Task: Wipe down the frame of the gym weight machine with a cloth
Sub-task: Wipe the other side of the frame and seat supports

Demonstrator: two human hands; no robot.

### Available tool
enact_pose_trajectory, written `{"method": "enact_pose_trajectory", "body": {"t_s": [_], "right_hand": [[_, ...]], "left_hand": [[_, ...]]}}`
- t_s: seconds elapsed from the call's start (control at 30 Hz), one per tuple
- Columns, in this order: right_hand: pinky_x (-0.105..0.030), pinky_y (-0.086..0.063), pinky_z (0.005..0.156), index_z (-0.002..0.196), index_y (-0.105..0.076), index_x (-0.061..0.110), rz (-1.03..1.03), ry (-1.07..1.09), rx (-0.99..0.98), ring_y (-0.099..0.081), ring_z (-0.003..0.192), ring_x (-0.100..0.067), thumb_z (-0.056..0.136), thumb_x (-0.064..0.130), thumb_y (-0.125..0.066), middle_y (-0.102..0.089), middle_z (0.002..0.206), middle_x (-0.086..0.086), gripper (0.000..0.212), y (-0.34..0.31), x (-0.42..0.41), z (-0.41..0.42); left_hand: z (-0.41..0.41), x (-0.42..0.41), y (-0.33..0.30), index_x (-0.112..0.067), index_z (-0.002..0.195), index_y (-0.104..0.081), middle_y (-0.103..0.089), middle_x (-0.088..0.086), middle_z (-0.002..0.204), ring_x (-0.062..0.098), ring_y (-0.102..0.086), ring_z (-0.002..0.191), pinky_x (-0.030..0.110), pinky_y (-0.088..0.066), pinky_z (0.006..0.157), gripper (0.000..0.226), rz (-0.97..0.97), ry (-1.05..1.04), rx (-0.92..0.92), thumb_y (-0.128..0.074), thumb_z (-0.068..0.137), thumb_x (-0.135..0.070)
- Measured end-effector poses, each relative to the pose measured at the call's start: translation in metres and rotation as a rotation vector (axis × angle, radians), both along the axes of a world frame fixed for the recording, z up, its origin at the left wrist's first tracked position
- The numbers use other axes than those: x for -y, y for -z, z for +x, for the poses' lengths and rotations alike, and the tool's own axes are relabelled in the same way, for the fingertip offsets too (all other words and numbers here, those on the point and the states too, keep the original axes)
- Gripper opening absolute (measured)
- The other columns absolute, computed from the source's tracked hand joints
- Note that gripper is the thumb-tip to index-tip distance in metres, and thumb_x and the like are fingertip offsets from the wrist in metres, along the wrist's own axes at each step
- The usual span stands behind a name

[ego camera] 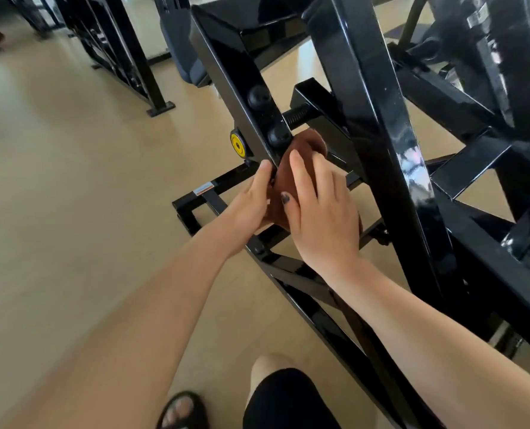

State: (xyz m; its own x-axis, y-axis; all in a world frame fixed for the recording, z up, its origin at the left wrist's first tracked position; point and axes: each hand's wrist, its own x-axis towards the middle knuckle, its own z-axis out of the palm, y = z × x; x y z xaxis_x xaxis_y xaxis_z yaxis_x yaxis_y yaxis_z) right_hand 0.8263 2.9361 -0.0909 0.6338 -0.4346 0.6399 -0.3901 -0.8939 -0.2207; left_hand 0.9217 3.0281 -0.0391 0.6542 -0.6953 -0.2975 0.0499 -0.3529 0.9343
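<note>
- The brown cloth [283,174] is bunched against the lower end of the slanted black frame bar [226,75] of the weight machine, just under the lower of two round black bolt caps [278,135], and it sits between my two hands.
- My right hand [322,209] lies flat over the cloth from the right, fingers spread and pressing it to the metal; one fingertip reaches up close to the lower bolt cap, and my thumb, its nail painted dark, lies across the cloth's front.
- My left hand [251,199] closes on the cloth's left side, fingers wrapped round the edge of the bar, one fingertip touching the bar's bottom corner.
- Both hands are clamped on the cloth; neither is open.
- A threaded black rod [295,114] comes out from behind the bar just above the cloth into a black bracket.
- A yellow round knob [237,145] sits just left of the bar, near my left fingertips.
- A thicker glossy black upright [378,125] runs down to the right of my right hand, with crossed frame tubes beyond it.
- The base rail [226,181] under my hands rests on the tan floor [71,181] and carries a small orange and white label [204,189].
- At the bottom edge of the view are my foot in a black sandal [181,410] and my knee in black shorts [285,397].
- Another black machine frame [127,57] stands well apart at the upper left.
</note>
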Motion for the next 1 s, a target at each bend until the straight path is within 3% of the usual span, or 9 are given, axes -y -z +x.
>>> {"method": "enact_pose_trajectory", "body": {"t_s": [0.1, 0.17, 0.27, 0.33, 0.5, 0.7, 0.83, 0.93, 1.0], "right_hand": [[-0.046, -0.053, 0.101, 0.158, -0.03, 0.014, -0.007, 0.012, 0.012, -0.049, 0.13, -0.035, 0.108, 0.041, -0.031, -0.043, 0.151, -0.019, 0.057, 0.007, -0.004, -0.002], [-0.047, -0.052, 0.103, 0.159, -0.03, 0.014, -0.008, 0.034, 0.008, -0.047, 0.131, -0.035, 0.108, 0.04, -0.032, -0.043, 0.151, -0.019, 0.057, 0.011, -0.007, -0.004], [-0.048, -0.051, 0.104, 0.158, -0.033, 0.013, -0.027, 0.031, -0.004, -0.046, 0.131, -0.035, 0.108, 0.04, -0.034, -0.045, 0.15, -0.019, 0.056, 0.011, -0.008, -0.006], [-0.047, -0.052, 0.103, 0.158, -0.033, 0.012, -0.035, 0.019, -0.017, -0.047, 0.13, -0.035, 0.109, 0.04, -0.034, -0.046, 0.148, -0.019, 0.056, 0.01, -0.005, -0.007], [-0.045, -0.056, 0.094, 0.158, -0.032, 0.015, 0.073, 0.031, -0.013, -0.052, 0.127, -0.034, 0.109, 0.043, -0.03, -0.045, 0.15, -0.015, 0.056, -0.003, -0.005, 0.002], [-0.024, -0.051, 0.083, 0.149, -0.045, 0.023, 0.493, -0.05, 0.156, -0.057, 0.111, -0.008, 0.109, 0.044, -0.026, -0.055, 0.136, 0.006, 0.049, -0.044, 0.023, 0.037], [-0.032, -0.05, 0.094, 0.156, -0.038, 0.014, 0.194, 0.0, 0.188, -0.054, 0.126, -0.024, 0.11, 0.044, -0.023, -0.048, 0.151, -0.011, 0.056, -0.036, -0.003, 0.04], [-0.044, -0.053, 0.099, 0.152, -0.046, 0.009, -0.031, 0.002, 0.15, -0.054, 0.126, -0.036, 0.111, 0.039, -0.027, -0.049, 0.149, -0.02, 0.054, -0.037, -0.004, 0.046], [-0.041, -0.055, 0.095, 0.15, -0.048, 0.01, -0.058, -0.018, 0.096, -0.056, 0.122, -0.034, 0.111, 0.038, -0.033, -0.051, 0.147, -0.018, 0.051, -0.048, 0.004, 0.049]], "left_hand": [[0.001, 0.001, -0.004, -0.02, 0.139, -0.042, -0.061, -0.008, 0.11, 0.005, -0.061, 0.097, 0.02, -0.049, 0.074, 0.051, 0.017, -0.035, 0.246, -0.037, 0.105, -0.057], [0.003, 0.0, -0.01, -0.023, 0.139, -0.034, -0.058, -0.007, 0.119, 0.005, -0.061, 0.096, 0.015, -0.05, 0.071, 0.046, -0.044, -0.157, 0.422, -0.055, 0.103, -0.042], [0.016, -0.003, -0.021, -0.025, 0.154, -0.021, -0.029, -0.005, 0.152, 0.003, -0.051, 0.119, 0.007, -0.041, 0.095, 0.08, 0.007, -0.155, 0.901, -0.072, 0.093, -0.033], [0.028, -0.002, -0.031, -0.024, 0.163, -0.008, -0.004, 0.002, 0.168, 0.019, -0.033, 0.145, 0.021, -0.024, 0.113, 0.099, 0.121, -0.071, 1.104, -0.074, 0.09, -0.04], [0.035, -0.001, -0.024, -0.028, 0.163, 0.005, 0.017, -0.002, 0.17, 0.022, -0.033, 0.147, 0.017, -0.03, 0.095, 0.097, 0.118, -0.025, 1.143, -0.062, 0.097, -0.049], [0.041, -0.007, -0.017, -0.033, 0.162, 0.007, 0.017, -0.005, 0.17, 0.021, -0.033, 0.144, 0.022, -0.04, 0.103, 0.072, 0.032, -0.037, 1.179, -0.04, 0.108, -0.035], [0.045, -0.007, -0.012, -0.031, 0.162, 0.006, 0.016, -0.001, 0.17, 0.025, -0.049, 0.134, 0.038, -0.057, 0.092, 0.078, -0.002, -0.013, 1.203, -0.046, 0.105, -0.023], [0.05, -0.006, -0.006, -0.03, 0.162, 0.005, 0.016, 0.002, 0.17, 0.025, -0.036, 0.146, 0.037, -0.057, 0.092, 0.093, -0.008, -0.005, 1.225, -0.058, 0.097, -0.011], [0.054, -0.006, -0.004, -0.029, 0.163, 0.002, 0.012, 0.003, 0.171, 0.025, -0.028, 0.151, 0.036, -0.056, 0.095, 0.099, -0.021, -0.001, 1.252, -0.062, 0.091, -0.003]]}}
